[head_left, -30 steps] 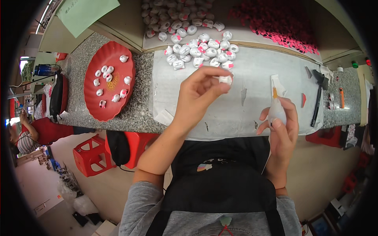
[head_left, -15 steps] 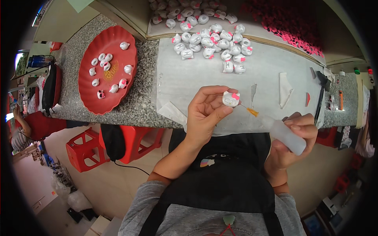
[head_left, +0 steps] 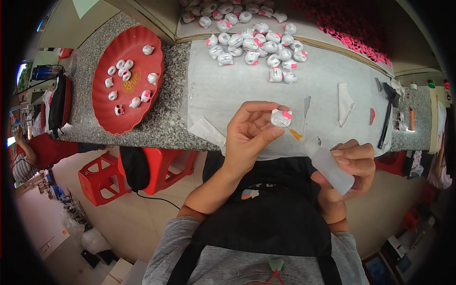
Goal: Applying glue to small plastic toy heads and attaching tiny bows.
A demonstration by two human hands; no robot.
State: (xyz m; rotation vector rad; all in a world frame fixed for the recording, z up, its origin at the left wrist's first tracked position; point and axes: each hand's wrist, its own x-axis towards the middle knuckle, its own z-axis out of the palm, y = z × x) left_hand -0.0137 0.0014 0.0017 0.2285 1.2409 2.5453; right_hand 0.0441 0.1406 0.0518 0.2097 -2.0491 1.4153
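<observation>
My left hand [head_left: 244, 133] pinches a small white cat-head piece [head_left: 279, 119] with a pink bow between thumb and fingers, its face turned up. In my right hand [head_left: 357, 167] is a translucent white squeeze bottle [head_left: 331, 168], tilted toward the piece. From the bottle's orange nozzle [head_left: 296, 135] a thin metal needle reaches to the lower part of the cat face. It appears to touch there, though the tip is too fine to be sure. Beneath both hands lies a white sheet [head_left: 237, 95] on the speckled counter.
A red scalloped tray [head_left: 105, 111] at left holds several white cat-head pieces. More such pieces [head_left: 270, 46] cluster at the sheet's far side, with pink parts [head_left: 361, 42] on the shelf behind. White scraps [head_left: 345, 104] and a black tool [head_left: 387, 114] lie at right. Red stools [head_left: 102, 178] stand below left.
The squeeze bottle has moved left with my right hand, bringing the needle from beside the cat-head piece onto its face. My left hand has barely moved; the piece has turned slightly.
</observation>
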